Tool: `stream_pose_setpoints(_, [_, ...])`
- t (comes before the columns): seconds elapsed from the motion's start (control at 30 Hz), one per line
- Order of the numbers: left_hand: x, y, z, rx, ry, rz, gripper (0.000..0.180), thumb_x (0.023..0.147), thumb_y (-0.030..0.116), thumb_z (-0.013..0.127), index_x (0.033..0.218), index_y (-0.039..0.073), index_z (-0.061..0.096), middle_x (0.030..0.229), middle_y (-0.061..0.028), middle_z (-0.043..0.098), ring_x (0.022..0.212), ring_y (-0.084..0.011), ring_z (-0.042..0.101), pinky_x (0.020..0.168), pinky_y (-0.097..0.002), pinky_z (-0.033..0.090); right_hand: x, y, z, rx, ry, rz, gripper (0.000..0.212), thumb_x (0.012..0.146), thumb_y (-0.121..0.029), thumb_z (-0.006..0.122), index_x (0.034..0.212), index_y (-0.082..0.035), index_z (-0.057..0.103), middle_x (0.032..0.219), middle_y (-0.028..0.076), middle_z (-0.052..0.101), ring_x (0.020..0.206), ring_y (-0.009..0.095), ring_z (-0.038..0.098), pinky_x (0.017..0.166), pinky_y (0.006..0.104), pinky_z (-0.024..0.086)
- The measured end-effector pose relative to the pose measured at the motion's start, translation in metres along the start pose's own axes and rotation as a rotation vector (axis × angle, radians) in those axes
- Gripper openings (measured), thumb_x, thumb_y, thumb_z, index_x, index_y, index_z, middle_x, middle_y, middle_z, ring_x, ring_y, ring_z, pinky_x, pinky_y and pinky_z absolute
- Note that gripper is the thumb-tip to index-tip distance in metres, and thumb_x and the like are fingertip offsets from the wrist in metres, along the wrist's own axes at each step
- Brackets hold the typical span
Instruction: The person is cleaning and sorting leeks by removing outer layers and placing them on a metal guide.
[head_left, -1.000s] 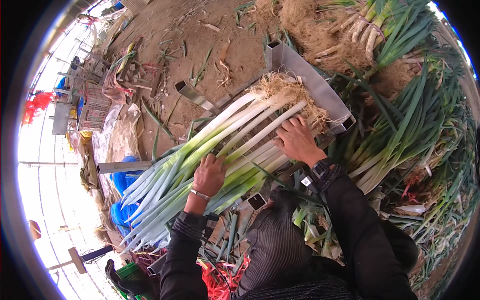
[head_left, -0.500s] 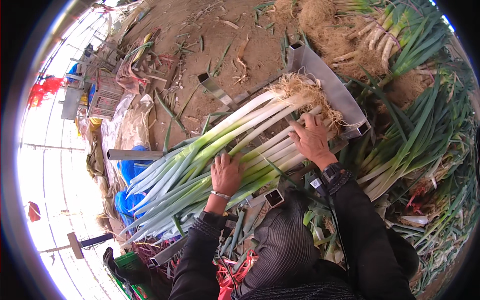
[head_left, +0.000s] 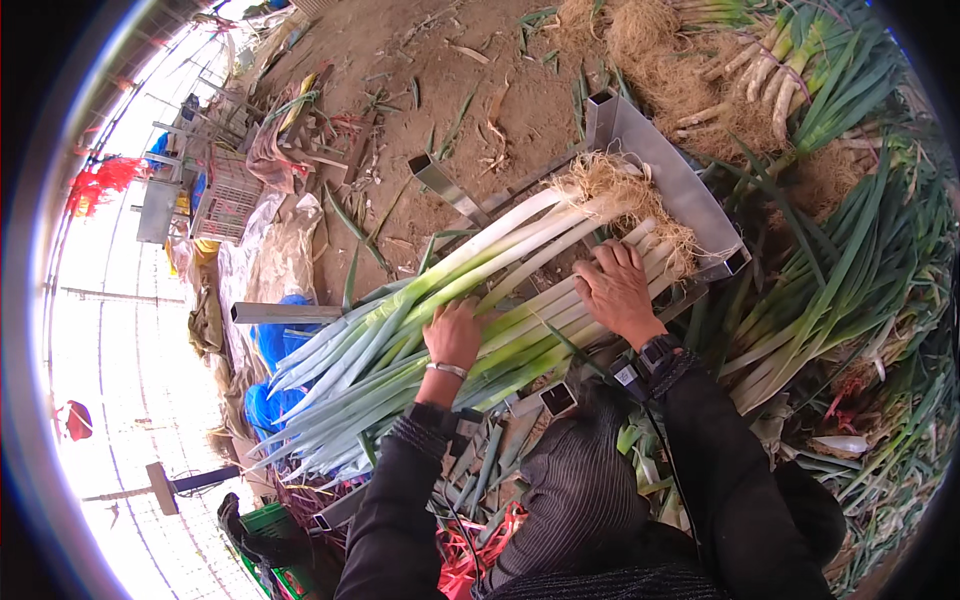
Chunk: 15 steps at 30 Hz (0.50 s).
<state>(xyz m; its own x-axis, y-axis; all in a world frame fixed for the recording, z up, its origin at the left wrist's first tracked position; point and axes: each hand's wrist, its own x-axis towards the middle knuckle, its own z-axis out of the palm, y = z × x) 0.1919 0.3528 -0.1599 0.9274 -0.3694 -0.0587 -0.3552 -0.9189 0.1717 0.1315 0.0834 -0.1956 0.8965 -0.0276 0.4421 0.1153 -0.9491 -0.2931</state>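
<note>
A thick pile of large green onions [head_left: 510, 262] lies slantwise across a metal frame [head_left: 660, 160]. Their hairy roots [head_left: 610, 188] sit against the frame's upright plate, and the blue-green leaves [head_left: 345, 395] fan out at the lower left. My left hand [head_left: 453, 335] is curled over the stalks where white turns to green, its fingertips partly hidden among them. On the white stalks near the roots rests my right hand [head_left: 615, 292], fingers bent around the nearer part of the pile. A gap shows between the farther and nearer stalks.
More green onions [head_left: 830, 270] are heaped on the right, with a tied bunch [head_left: 775, 85] at the upper right. Metal tube ends [head_left: 285, 313] jut out at the left. Red strapping [head_left: 485, 550] lies by my knee, and a grey crate [head_left: 220, 195] stands at the far left.
My right hand has shifted a little left along the white stalks, away from the roots. My left hand has moved slightly farther over the pile. The whole view has shifted slightly.
</note>
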Motion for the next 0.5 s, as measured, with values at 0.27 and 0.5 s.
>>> stream_pose_setpoints(0.27, [0.008,-0.007,-0.023,-0.234,-0.201,0.060,0.040,0.083,0.033,0.071,0.110,0.004,0.063,0.104,-0.0170,0.064,0.103,-0.0352,0.060,0.088,-0.0443,0.047,-0.001,0.000,-0.001,0.006,-0.019,0.037,0.016,0.081,-0.026,0.063,0.092,-0.015,0.063,0.105,0.008,0.056,0.115,0.028,0.048,0.106,0.0461,0.031])
stream_pose_setpoints(0.5, [-0.008,-0.022,-0.051,-0.385,-0.009,0.159,0.032,0.081,0.019,0.071,0.104,0.002,0.057,0.103,-0.0162,0.057,0.095,-0.0360,0.059,0.083,-0.0435,0.048,-0.003,0.001,-0.003,0.015,0.054,0.009,0.017,0.081,-0.026,0.063,0.094,-0.016,0.062,0.109,0.008,0.056,0.116,0.029,0.047,0.104,0.0465,0.032])
